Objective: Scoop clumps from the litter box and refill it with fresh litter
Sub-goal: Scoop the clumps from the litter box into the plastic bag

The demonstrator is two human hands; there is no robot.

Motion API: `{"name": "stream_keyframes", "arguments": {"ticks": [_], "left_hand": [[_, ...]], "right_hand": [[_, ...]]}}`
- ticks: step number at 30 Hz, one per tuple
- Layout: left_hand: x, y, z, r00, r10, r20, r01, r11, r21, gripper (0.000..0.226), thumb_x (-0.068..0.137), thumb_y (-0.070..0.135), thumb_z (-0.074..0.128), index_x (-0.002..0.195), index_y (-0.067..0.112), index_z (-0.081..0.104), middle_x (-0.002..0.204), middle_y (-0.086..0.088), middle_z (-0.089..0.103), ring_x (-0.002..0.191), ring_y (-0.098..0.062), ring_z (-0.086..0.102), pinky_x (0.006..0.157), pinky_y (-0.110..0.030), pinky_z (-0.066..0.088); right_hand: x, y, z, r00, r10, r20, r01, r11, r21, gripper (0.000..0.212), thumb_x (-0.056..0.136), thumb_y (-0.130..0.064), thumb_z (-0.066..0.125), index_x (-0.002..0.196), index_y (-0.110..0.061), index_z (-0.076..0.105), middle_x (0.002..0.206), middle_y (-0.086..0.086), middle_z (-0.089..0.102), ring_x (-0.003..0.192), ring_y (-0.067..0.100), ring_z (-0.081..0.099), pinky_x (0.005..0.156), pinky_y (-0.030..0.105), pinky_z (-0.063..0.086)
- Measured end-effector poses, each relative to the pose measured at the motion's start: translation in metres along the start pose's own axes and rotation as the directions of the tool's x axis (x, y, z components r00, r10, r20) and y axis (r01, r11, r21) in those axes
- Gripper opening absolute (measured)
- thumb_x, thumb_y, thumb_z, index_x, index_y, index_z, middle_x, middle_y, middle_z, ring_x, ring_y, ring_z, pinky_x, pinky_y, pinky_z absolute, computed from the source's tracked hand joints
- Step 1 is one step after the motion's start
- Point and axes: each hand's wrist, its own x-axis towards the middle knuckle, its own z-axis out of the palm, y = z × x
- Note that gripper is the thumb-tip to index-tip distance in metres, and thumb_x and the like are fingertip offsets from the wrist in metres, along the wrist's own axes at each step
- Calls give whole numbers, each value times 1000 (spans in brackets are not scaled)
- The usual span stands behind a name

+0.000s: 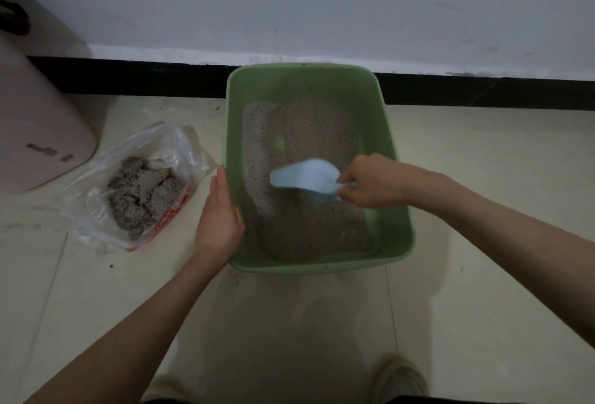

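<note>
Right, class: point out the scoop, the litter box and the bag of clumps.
scoop point(304, 176), head view, on its pale blue bowl.
litter box point(304, 83), head view, on its far green wall.
bag of clumps point(141, 191), head view, on the grey clumps inside.

No legible text in the head view.

Two marked surfaces noted, neither readable. The pink container point(38, 133) at far left carries a short row of dark marks low on its front face, blurred past the point of telling letters from symbols. The clear plastic bag point(141, 184) on the floor beside it shows a band of red print along its lower edge, crumpled and too small to resolve into characters. No brand, number or label can be made out on the green litter box point(399, 210) or the pale blue scoop point(306, 175).
</note>
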Motion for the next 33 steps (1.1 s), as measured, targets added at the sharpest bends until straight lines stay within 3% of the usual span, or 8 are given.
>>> {"name": "stream_keyframes", "arguments": {"ticks": [4, 8, 11, 16, 22, 25, 28, 33], "left_hand": [[3, -2, 1, 1000, 1, -12, -1, 1000, -16, 71, 88, 2, 35, 148, 24, 5, 150, -15, 27, 130, -35, 39, 98, -52, 42], [2, -2, 0, 1000, -5, -4, 5, 1000, -12, 70, 89, 3, 35, 148, 25, 5, 150, -16, 28, 131, -35, 39, 99, -52, 41], [0, 0, -1, 1000, -9, -6, 9, 1000, -11, 72, 89, 1, 36, 149, 23, 2, 152, -14, 24, 133, -34, 36, 101, -50, 39], [0, 1, 0, 1000, -29, -3, 29, 999, -13, 73, 89, 2, 36, 149, 24, 0, 152, -14, 25, 132, -34, 38, 101, -50, 40], [3, -4, 2, 1000, -3, -2, 3, 999, -34, 71, 88, 4, 35, 146, 29, 6, 149, -12, 29, 132, -34, 38, 100, -52, 41], [3, -5, 2, 1000, 18, -3, -18, 999, -29, 69, 88, 6, 34, 146, 30, 6, 148, -12, 30, 130, -35, 40, 96, -53, 44], [2, -3, 2, 1000, 9, -4, -9, 1000, -2, 71, 89, 4, 36, 147, 27, 3, 151, -13, 25, 131, -35, 39, 98, -53, 42], [2, -3, 2, 1000, 14, -8, -14, 1000, -19, 70, 89, 4, 35, 147, 27, 4, 150, -14, 27, 130, -35, 39, 99, -53, 41]], "right_hand": [[24, -16, -6, 988, 10, -154, -30, 991, -132, 21, 93, -12, 45, 72, -8, 48, 68, 2, 46, 55, 15, 44, 50, 24, 39], [32, -21, 13, 998, -12, -61, -4, 969, -247, 14, 94, -8, 43, 82, -7, 51, 78, 7, 50, 57, 16, 43, 48, 24, 35], [23, -18, 20, 994, -75, 78, 93, 958, -270, 19, 95, -13, 44, 101, -5, 60, 92, 8, 60, 71, 20, 56, 62, 27, 50], [0, -9, -14, 962, -118, 246, 159, 975, -153, 24, 96, -23, 47, 110, -19, 66, 67, -6, 54, 56, 14, 46, 59, 26, 43], [21, 4, -23, 998, -25, -52, 18, 991, -129, 30, 94, -24, 47, 107, -7, 68, 88, 12, 68, 64, 19, 53, 62, 31, 47], [28, -2, -12, 991, 13, -135, -36, 985, -168, 28, 95, -24, 47, 107, -2, 59, 70, 3, 52, 61, 17, 51, 59, 27, 46], [22, -7, -10, 1000, 21, 15, -16, 967, -255, 21, 94, -23, 52, 104, -6, 58, 75, 2, 56, 66, 18, 53, 70, 32, 53], [3, 4, -31, 965, 32, 260, -5, 995, -104, 29, 94, -25, 52, 94, 2, 65, 62, 1, 50, 43, 11, 33, 39, 20, 30]]}}
